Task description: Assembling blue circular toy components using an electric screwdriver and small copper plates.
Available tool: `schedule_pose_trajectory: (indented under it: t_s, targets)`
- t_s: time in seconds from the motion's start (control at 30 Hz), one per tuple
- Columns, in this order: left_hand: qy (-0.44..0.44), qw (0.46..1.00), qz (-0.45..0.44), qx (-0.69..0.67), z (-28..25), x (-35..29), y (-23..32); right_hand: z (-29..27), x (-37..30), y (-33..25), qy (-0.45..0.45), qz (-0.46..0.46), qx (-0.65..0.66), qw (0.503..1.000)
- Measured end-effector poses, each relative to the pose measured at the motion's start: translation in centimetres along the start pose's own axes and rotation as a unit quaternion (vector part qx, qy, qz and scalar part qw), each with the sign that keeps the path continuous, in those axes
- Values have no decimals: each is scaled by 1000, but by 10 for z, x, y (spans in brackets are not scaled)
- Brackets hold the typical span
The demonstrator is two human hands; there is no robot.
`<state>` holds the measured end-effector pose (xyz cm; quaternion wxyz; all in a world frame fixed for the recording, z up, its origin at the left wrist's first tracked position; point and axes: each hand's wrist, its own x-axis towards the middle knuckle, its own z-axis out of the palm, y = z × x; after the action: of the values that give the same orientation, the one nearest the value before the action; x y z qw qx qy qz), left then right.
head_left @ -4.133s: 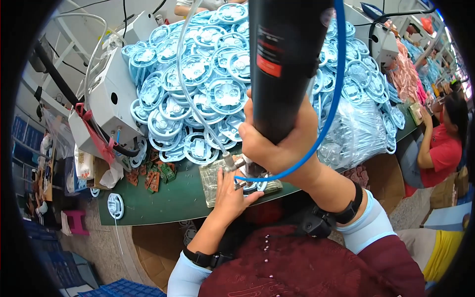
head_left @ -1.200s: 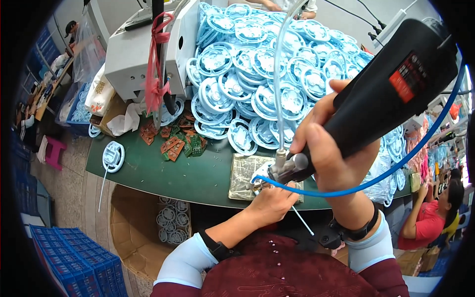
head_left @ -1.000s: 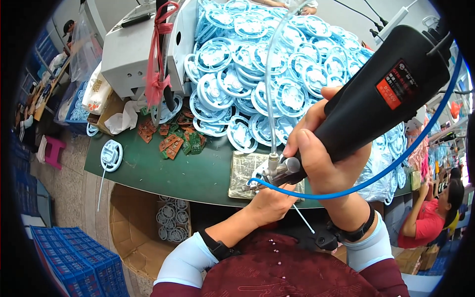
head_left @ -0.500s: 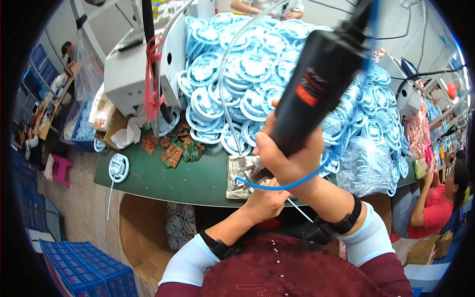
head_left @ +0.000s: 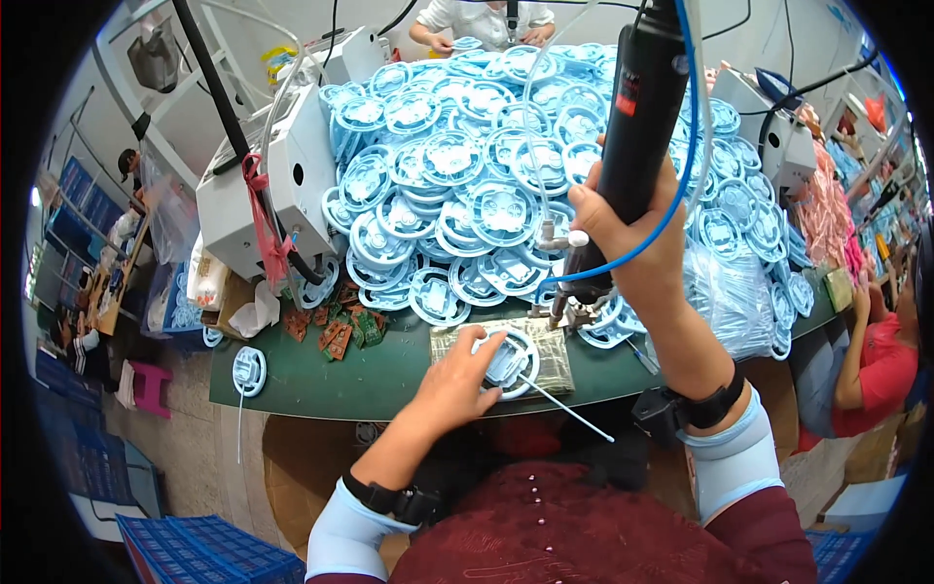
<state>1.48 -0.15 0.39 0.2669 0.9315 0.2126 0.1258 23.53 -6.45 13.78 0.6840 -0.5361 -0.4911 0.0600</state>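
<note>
A light-blue round plastic part (head_left: 509,364) with a thin white stick lies on a tan, film-covered block (head_left: 556,367) at the table's front edge. My left hand (head_left: 452,382) has its fingers and thumb round the left side of this part. In my right hand (head_left: 637,238) is a black power screwdriver (head_left: 637,117), held nearly upright with the fingers wrapped round its body. Its lower end, with a metal fitting and a blue air hose (head_left: 632,255), hangs just beyond the block's right end, apart from the part.
A high heap of similar blue parts (head_left: 452,156) covers the table's far side. Small circuit boards (head_left: 336,336) lie left of the block, near a grey machine box (head_left: 258,185). Another part with a stick (head_left: 249,371) sits at the left edge. Co-workers sit opposite and at right.
My right hand has raised the screwdriver off the block, to the right and more upright. The left hand has shifted left, and the round part now shows. The view has shifted slightly.
</note>
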Motion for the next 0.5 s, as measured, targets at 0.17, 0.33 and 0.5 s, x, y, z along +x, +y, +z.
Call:
schedule_pose_trajectory:
  t_s: [0.17, 0.33, 0.5]
  targets:
    - [-173, 985, -14, -9, -13, 27, -15, 1, -4, 21, -11, -22, 3, 1000]
    - [-115, 993, -5, 30, -19, -9, -19, -12, -11, 21, -10, 50, 4, 999]
    - [206, 970, 83, 99, -6, -69, -41, -35, -21, 37, 0, -3, -27, 1000]
